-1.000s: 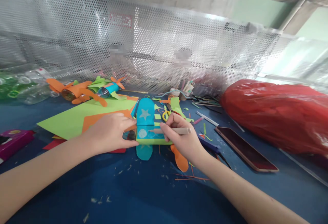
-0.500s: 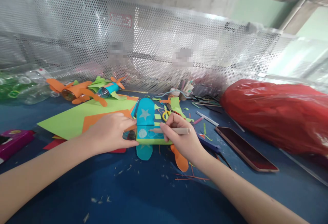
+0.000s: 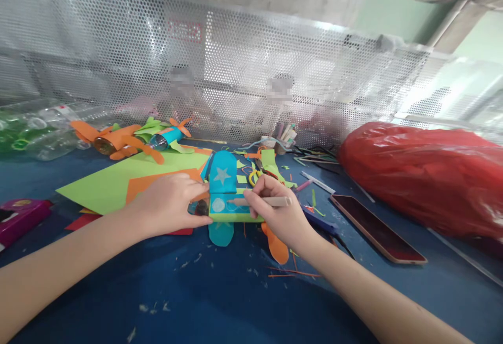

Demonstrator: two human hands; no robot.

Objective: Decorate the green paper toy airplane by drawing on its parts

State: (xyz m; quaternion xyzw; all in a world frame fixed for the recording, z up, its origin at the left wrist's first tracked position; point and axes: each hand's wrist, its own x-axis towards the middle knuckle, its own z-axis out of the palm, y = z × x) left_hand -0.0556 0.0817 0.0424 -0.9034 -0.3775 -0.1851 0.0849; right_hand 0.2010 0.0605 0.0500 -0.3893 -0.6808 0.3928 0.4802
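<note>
A paper-covered model plane (image 3: pixel 223 197) lies on the blue table (image 3: pixel 220 297), with green body, turquoise wings and a pale star. My left hand (image 3: pixel 168 202) grips its left end, fingers closed around the bottle neck there. My right hand (image 3: pixel 277 213) pinches a beige pen-like stick (image 3: pixel 267 201), whose tip rests on the green body beside a pale circle. An orange paper propeller blade (image 3: pixel 277 244) pokes out below my right wrist.
Green and orange paper sheets (image 3: pixel 118 181) lie at the left, with finished bottle planes (image 3: pixel 129 142) and clear bottles (image 3: pixel 35 129) behind. A phone (image 3: pixel 377 228) and a red plastic bag (image 3: pixel 424 171) sit at the right. A perforated metal screen (image 3: pixel 236 66) backs the table; two people sit behind it.
My right hand has shifted the stick a little to the left along the green body. My left hand has stayed in place.
</note>
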